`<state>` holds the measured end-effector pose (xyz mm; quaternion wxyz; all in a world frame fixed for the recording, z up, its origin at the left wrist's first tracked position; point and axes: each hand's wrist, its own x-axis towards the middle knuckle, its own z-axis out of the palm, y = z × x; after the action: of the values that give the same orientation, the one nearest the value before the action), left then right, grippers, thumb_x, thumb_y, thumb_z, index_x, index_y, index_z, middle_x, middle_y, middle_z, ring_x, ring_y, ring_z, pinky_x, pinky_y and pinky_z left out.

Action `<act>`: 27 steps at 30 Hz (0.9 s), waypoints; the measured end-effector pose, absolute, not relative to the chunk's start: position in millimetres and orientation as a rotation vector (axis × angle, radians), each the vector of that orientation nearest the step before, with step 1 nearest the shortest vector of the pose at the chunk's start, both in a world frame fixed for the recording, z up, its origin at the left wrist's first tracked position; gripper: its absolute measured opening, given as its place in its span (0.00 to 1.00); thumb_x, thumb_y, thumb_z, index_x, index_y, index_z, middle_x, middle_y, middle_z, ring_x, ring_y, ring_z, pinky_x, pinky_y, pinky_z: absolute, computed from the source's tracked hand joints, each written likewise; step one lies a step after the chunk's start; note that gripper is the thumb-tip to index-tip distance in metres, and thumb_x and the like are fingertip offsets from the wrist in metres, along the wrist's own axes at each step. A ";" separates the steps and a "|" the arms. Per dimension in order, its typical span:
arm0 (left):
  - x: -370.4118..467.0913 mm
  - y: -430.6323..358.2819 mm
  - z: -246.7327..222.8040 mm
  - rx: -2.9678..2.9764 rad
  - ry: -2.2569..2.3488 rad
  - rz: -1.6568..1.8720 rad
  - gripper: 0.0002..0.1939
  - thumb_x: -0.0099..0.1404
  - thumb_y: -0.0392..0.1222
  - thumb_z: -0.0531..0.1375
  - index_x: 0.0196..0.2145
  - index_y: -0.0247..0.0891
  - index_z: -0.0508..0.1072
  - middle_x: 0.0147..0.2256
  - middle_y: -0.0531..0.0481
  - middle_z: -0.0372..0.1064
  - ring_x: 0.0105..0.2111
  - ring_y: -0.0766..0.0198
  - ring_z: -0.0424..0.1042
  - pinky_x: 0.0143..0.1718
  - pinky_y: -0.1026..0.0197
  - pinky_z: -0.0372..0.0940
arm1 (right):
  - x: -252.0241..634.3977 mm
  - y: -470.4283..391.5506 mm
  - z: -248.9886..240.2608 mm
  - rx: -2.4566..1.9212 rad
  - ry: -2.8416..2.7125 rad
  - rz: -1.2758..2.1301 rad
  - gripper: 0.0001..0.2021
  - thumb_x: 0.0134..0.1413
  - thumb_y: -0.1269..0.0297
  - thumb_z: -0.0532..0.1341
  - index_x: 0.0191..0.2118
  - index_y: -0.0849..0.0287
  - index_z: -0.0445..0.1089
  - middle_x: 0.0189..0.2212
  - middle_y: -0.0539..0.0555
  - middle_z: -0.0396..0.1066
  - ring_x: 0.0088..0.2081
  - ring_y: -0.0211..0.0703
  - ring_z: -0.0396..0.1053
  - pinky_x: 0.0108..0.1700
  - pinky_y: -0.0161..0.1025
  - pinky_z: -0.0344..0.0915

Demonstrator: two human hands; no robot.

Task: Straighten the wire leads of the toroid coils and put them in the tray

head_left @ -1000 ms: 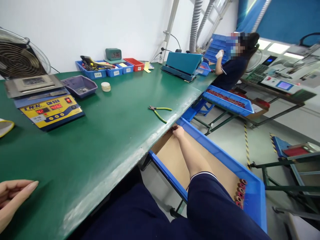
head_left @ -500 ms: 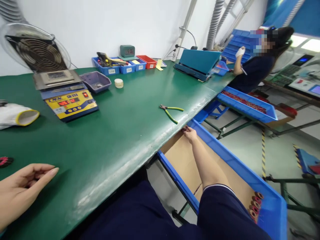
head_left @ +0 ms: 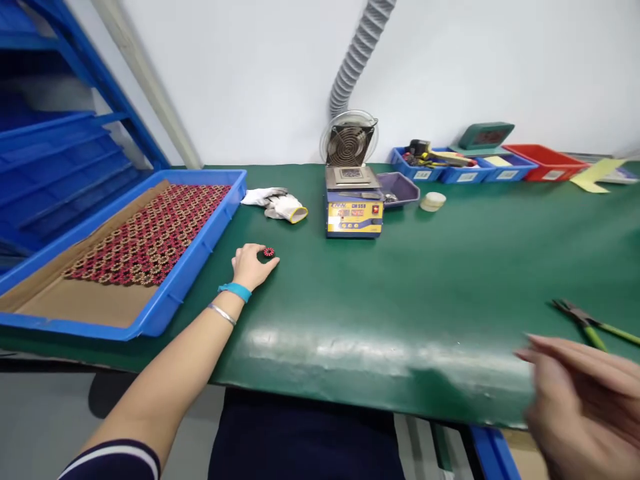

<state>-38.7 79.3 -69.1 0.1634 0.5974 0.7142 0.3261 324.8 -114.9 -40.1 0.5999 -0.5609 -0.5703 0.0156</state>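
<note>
A small red-and-black wound coil ring (head_left: 269, 252) lies on the green table (head_left: 425, 280), left of centre. My left hand (head_left: 250, 265) reaches around it, with thumb and forefinger apart on either side; I see no firm grip. My right hand (head_left: 585, 400), blurred, hovers over the front edge at the right, its fingers stretched out and nothing visible in them. Beyond it are green-handled cutting pliers (head_left: 583, 323), jaws pointing left. To the left of my left hand, a blue tray (head_left: 200, 267) holds many similar red and copper-coloured rings in rows on cardboard.
White gloves (head_left: 285, 207) lie behind the ring. A yellow-fronted digital device (head_left: 354, 217) with a fan (head_left: 349, 145) stands at the back, near a purple bin (head_left: 405, 189) and round white container (head_left: 433, 201). Small blue bins (head_left: 465, 175) and a red bin (head_left: 550, 162) line the wall.
My view has swung left, bringing the full tray into sight. My right hand has come up out of the lower blue tray. My left hand has moved to the coil ring.
</note>
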 end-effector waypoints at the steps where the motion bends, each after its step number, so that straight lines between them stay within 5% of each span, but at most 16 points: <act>1: -39.7 80.2 -68.3 1.689 2.009 0.957 0.14 0.51 0.44 0.67 0.36 0.38 0.75 0.48 0.39 0.70 0.57 0.40 0.61 0.61 0.38 0.51 | 305.0 -104.0 -34.2 -1.265 -1.396 0.041 0.19 0.54 0.68 0.63 0.47 0.33 0.73 0.38 0.55 0.73 0.33 0.52 0.72 0.33 0.54 0.68; 4: -37.9 76.7 -64.5 1.646 1.835 1.019 0.10 0.51 0.43 0.66 0.31 0.37 0.76 0.42 0.41 0.74 0.51 0.46 0.68 0.59 0.43 0.58 | 244.3 -62.9 -21.2 -0.905 -1.759 0.214 0.15 0.54 0.74 0.61 0.44 0.47 0.73 0.32 0.53 0.74 0.32 0.44 0.73 0.31 0.44 0.70; 7: -28.0 61.9 -62.6 1.584 1.579 1.007 0.17 0.51 0.45 0.65 0.37 0.32 0.77 0.37 0.41 0.77 0.40 0.54 0.75 0.48 0.50 0.69 | 195.6 -19.3 -27.7 -0.825 -1.903 0.437 0.10 0.55 0.72 0.60 0.44 0.56 0.70 0.33 0.54 0.73 0.33 0.40 0.72 0.35 0.40 0.72; 11: -11.3 36.4 -62.4 1.368 1.253 0.956 0.25 0.49 0.47 0.67 0.43 0.30 0.76 0.37 0.41 0.77 0.31 0.61 0.75 0.32 0.58 0.72 | 172.4 15.0 -61.3 -0.857 -1.837 0.588 0.23 0.52 0.70 0.59 0.56 0.61 0.61 0.48 0.62 0.68 0.42 0.43 0.72 0.43 0.44 0.72; 15: -3.1 27.3 -58.4 1.170 1.073 0.851 0.22 0.46 0.40 0.70 0.41 0.32 0.77 0.32 0.48 0.75 0.26 0.69 0.69 0.26 0.66 0.66 | 183.7 14.4 -74.3 -0.786 -1.962 0.658 0.30 0.51 0.70 0.60 0.61 0.59 0.56 0.56 0.64 0.62 0.54 0.48 0.66 0.54 0.51 0.68; 20: -3.5 29.0 -57.2 1.228 0.973 0.746 0.18 0.49 0.37 0.68 0.39 0.32 0.76 0.29 0.51 0.72 0.28 0.69 0.68 0.31 0.65 0.66 | 190.8 12.5 -63.7 -0.795 -1.991 0.692 0.14 0.55 0.69 0.61 0.48 0.58 0.68 0.49 0.62 0.69 0.51 0.47 0.69 0.53 0.48 0.68; 27: -4.5 24.6 -61.7 1.251 0.957 0.698 0.15 0.50 0.38 0.69 0.33 0.34 0.70 0.27 0.52 0.70 0.27 0.69 0.70 0.30 0.65 0.67 | 187.0 16.1 -68.1 -0.820 -1.994 0.710 0.03 0.57 0.69 0.59 0.34 0.58 0.70 0.35 0.55 0.75 0.38 0.40 0.73 0.42 0.40 0.71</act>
<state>-4.5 24.6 -61.7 0.6516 0.5509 0.4213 0.3072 187.0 16.1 -68.1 0.4223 -0.3276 -0.7963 0.2834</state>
